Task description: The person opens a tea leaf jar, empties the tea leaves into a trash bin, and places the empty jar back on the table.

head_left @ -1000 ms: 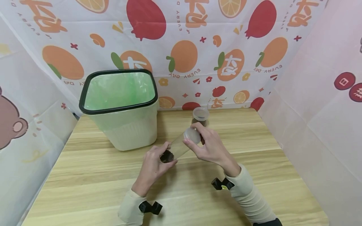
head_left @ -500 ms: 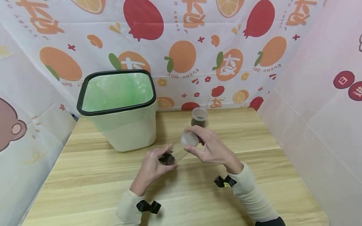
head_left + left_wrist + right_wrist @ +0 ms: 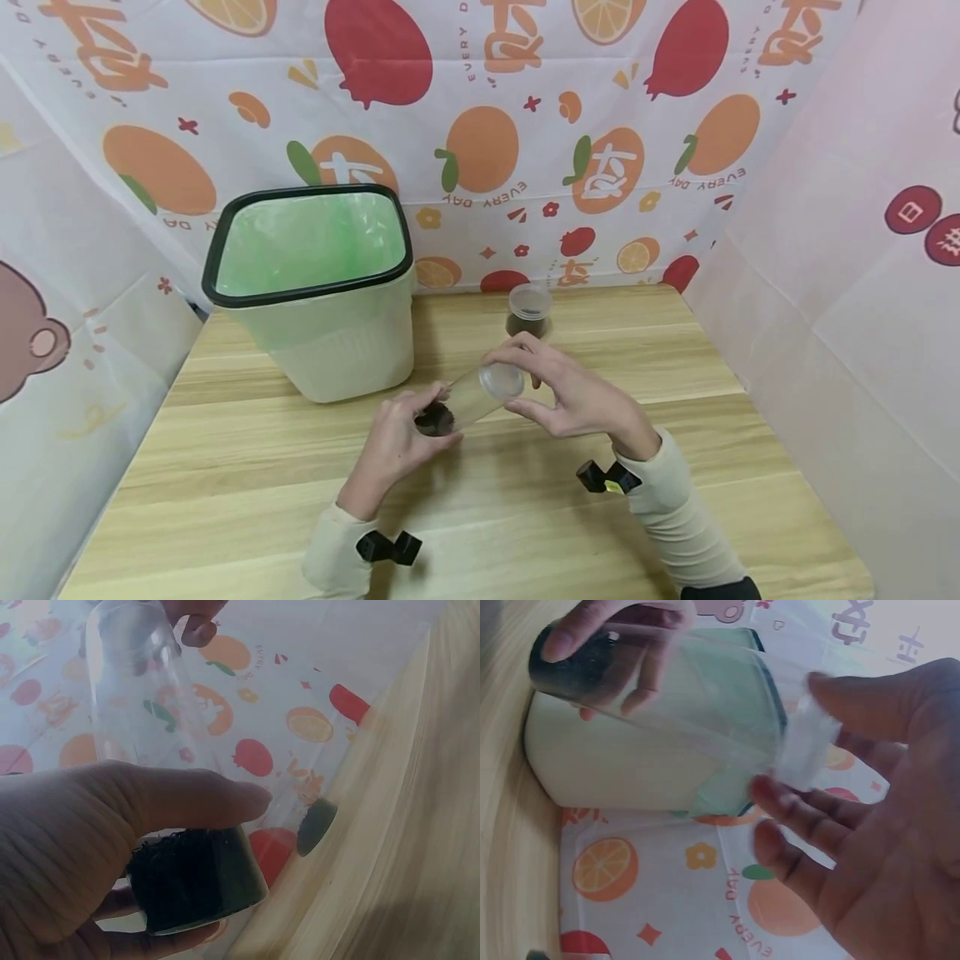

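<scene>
My left grip (image 3: 392, 435) was curled round the lower end of a clear jar (image 3: 467, 402), the thumb pressed along one side and fingers beneath, with dark stuff (image 3: 191, 881) packed at the base. I held the jar above the worktop (image 3: 262, 483), in front of me and tilted, its lid (image 3: 501, 381) facing up and to my right. My right grip (image 3: 573, 396) was narrowed to the lid's width, thumb on one edge and fingertips on the other — one lower fingertip stood clear of it. The lid was at the jar's end, but blurred at my right wrist; I couldn't tell how firmly it sat.

Beyond my right grip a second jar (image 3: 529, 307) stood upright on the worktop, dark in its lower part. To the left stood a pale bin (image 3: 348, 346) — black-rimmed, with a green liner (image 3: 315, 237) inside. Behind everything hung a fruit-print cloth (image 3: 483, 150).
</scene>
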`<state>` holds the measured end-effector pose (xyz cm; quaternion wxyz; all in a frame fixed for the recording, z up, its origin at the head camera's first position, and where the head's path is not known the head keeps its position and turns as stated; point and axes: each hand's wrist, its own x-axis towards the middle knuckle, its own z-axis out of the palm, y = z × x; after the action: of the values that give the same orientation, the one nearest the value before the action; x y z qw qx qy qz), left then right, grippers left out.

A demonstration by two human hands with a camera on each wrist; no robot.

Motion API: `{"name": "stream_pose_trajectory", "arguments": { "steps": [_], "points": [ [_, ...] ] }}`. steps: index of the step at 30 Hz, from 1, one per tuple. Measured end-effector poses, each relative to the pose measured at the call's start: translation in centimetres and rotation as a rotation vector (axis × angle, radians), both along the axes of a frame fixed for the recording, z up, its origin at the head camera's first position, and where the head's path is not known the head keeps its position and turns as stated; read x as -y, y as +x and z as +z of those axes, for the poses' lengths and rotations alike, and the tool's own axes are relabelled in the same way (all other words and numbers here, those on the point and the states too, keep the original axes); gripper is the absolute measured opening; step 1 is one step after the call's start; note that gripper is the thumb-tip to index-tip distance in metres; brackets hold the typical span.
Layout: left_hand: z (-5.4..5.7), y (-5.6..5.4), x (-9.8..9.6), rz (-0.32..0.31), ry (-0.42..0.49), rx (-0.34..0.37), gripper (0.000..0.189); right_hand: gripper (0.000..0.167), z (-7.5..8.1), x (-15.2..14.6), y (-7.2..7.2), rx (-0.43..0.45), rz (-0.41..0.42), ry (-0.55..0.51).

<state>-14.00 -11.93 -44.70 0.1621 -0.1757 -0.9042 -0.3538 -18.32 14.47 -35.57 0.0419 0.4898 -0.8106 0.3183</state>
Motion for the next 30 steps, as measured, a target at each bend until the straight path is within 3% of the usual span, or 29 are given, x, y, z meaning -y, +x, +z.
{"name": "stream_pose_trajectory", "arguments": {
  "steps": [10,15,19,24,30],
  "points": [
    [0.1,0.3,0.1,0.043,-0.040,0.014,0.054,0.040,0.3,0.0,-0.2,0.031,0.062,0.042],
    [0.2,0.3,0.2,0.068,-0.029,0.021,0.058,0.060,0.7,-0.3,-0.2,0.098,0.030,0.039],
    [0.4,0.3,0.3,0.091,-0.027,0.017,0.063,0.079,1.5,-0.1,-0.3,0.197,-0.111,0.004],
    [0.5,0.3,0.2,0.128,-0.029,-0.003,0.065,0.044,1.9,0.4,-0.9,0.318,-0.330,-0.020],
    [0.4,0.5,0.2,0.160,-0.047,-0.043,0.066,0.050,2.2,1.5,-1.0,0.447,-0.427,-0.011]
  ]
}}
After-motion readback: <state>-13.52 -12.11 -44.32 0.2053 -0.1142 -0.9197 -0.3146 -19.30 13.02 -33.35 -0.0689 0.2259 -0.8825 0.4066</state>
